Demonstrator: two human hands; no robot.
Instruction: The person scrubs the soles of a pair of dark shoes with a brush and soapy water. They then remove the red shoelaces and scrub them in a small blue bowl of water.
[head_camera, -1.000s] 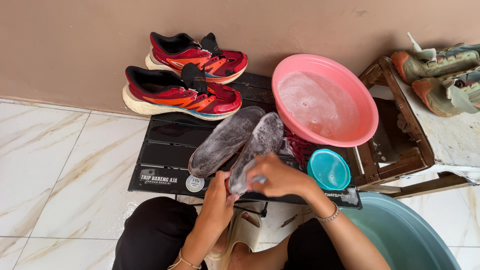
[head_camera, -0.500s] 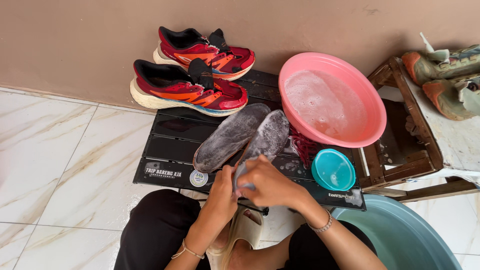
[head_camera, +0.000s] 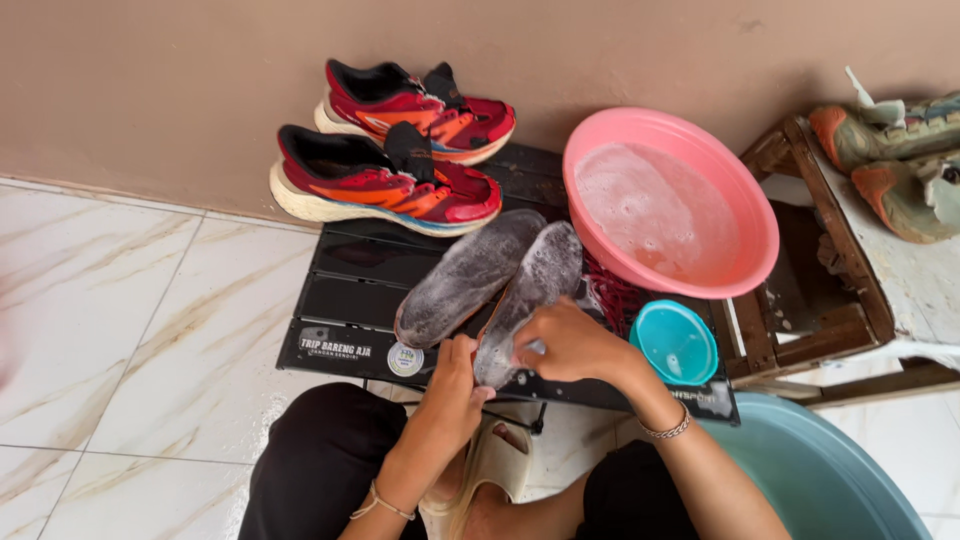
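Two grey, soapy shoe insoles lie side by side on a low black table (head_camera: 345, 300). My left hand (head_camera: 455, 385) grips the near end of the right insole (head_camera: 535, 280) and steadies it. My right hand (head_camera: 565, 340) presses on the same insole and is closed around a small object, of which only a pale tip shows. The left insole (head_camera: 465, 275) lies untouched beside it. A pair of red and orange running shoes (head_camera: 390, 180) stands at the table's far end against the wall.
A pink basin (head_camera: 740, 190) of sudsy water sits to the right, with a small teal bowl (head_camera: 675, 340) in front of it. A large teal tub (head_camera: 830, 470) is at bottom right. A worn wooden stool (head_camera: 850, 250) carries dirty shoes (head_camera: 890, 160).
My right hand has shifted slightly along the right insole, as in scrubbing. The view has drifted a little; the other things have stayed put.
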